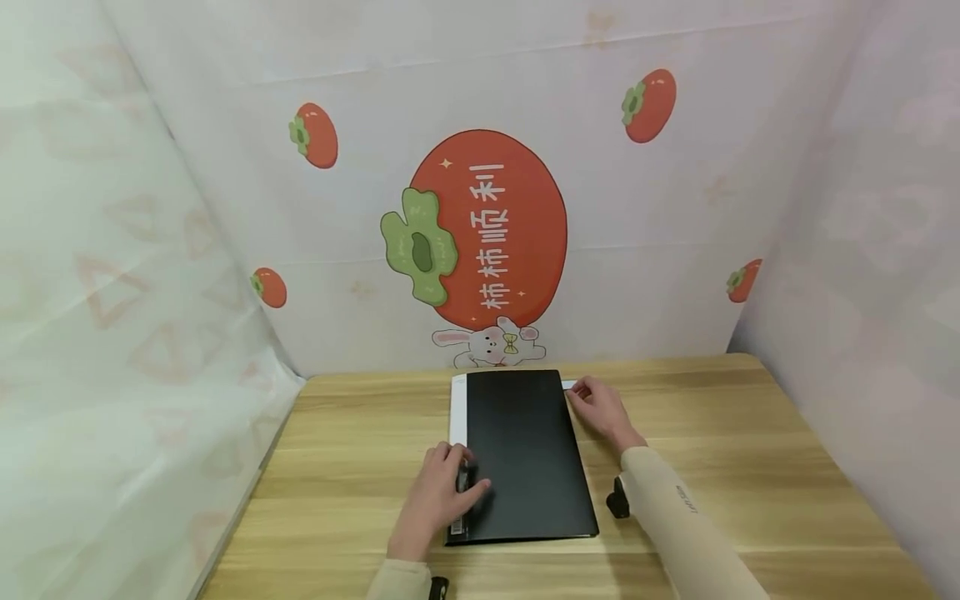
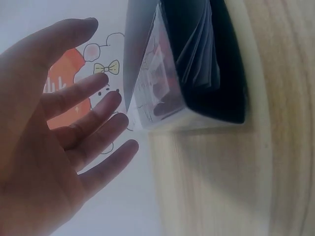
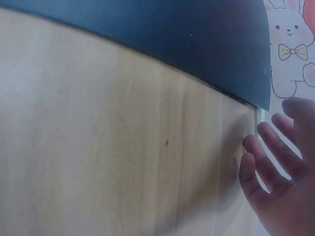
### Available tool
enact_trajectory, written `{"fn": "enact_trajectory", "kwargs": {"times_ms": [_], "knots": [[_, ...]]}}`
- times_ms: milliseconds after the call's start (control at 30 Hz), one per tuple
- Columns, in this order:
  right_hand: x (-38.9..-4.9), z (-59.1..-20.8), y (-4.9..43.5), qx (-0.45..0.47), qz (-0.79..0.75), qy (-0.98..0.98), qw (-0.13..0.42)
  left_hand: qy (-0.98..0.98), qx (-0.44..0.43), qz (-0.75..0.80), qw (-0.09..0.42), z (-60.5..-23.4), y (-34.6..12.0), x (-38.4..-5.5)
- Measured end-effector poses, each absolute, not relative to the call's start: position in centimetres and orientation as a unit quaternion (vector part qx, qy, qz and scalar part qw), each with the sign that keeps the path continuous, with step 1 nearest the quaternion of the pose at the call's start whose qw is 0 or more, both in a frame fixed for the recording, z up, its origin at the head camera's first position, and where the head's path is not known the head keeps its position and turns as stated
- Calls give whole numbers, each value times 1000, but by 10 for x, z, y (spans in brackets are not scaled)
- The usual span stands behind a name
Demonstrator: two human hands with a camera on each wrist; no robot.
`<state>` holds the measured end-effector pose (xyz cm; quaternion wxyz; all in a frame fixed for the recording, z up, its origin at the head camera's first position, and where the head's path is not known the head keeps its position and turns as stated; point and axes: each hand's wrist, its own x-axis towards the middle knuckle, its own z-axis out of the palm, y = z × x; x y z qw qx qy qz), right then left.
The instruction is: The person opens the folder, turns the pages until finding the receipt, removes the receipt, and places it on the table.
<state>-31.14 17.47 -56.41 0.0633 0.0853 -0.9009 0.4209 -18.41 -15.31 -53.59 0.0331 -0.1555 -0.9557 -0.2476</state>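
One black rectangular folder (image 1: 525, 467) lies on the pale wood-grain bench (image 1: 345, 475), several thin sheets (image 2: 203, 59) inside. My left hand (image 1: 441, 496) spreads its fingers at its left edge; whether my right hand (image 1: 600, 408) pinches one white strip (image 1: 568, 385), I cannot tell.

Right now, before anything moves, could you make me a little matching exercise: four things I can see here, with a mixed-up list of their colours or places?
Things:
1. Folder
2. Left hand
3. Right hand
4. Rabbit's bow tie

Colours and places:
A. Beside the folder's far right corner
B. Yellow
C. Black
D. At the folder's left edge, toward its near end

Right pairs: 1-C, 2-D, 3-A, 4-B
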Motion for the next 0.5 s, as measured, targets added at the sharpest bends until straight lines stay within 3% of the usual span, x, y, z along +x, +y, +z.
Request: {"fn": "enact_trajectory", "kwargs": {"times_ms": [500], "knots": [[-324,-563,161,69,418,-904,57,-951,-168,-253,67,-534,-149,-165]]}}
